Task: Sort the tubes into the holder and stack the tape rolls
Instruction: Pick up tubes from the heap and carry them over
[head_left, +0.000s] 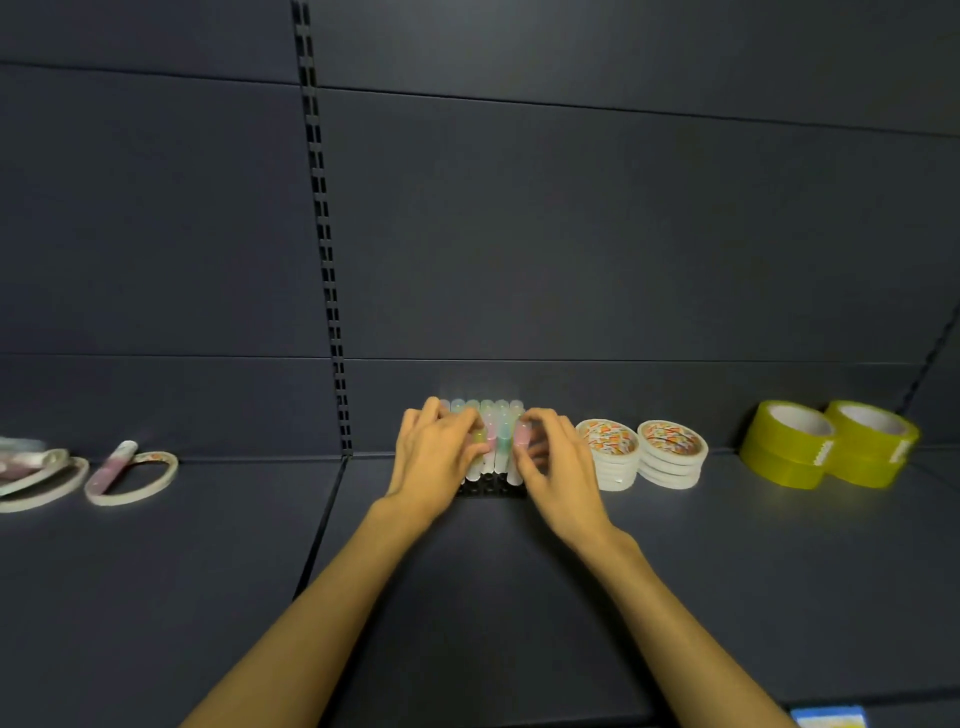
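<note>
Dark grey shelf (519, 597), slotted upright (332, 312) in the back panel.

Left hand (436, 457) and right hand (558, 467) meet at the centre rear, either side of a cluster of pastel tubes (496, 441) standing upright in a black holder (491, 487). Left fingers curl onto the tubes on its side. Right fingers bend around a pink tube at the right end, though blur hides the exact contact.

Outward to the right: two stacks of patterned white tape rolls (641, 454), just beside the holder, then two stacks of yellow tape rolls (828, 441) further along, near the shelf's right corner.

Outward to the left, well apart from the holder: one loose pink tube (111, 466) lying flat, long axis slanted back and to the right, resting across a thin tape ring (132, 478); more loose rings (41, 475) at the frame edge.

Judgement: the left hand is the nearer one for that stray tube, with open shelf between. Front edge lies close to the person.
</note>
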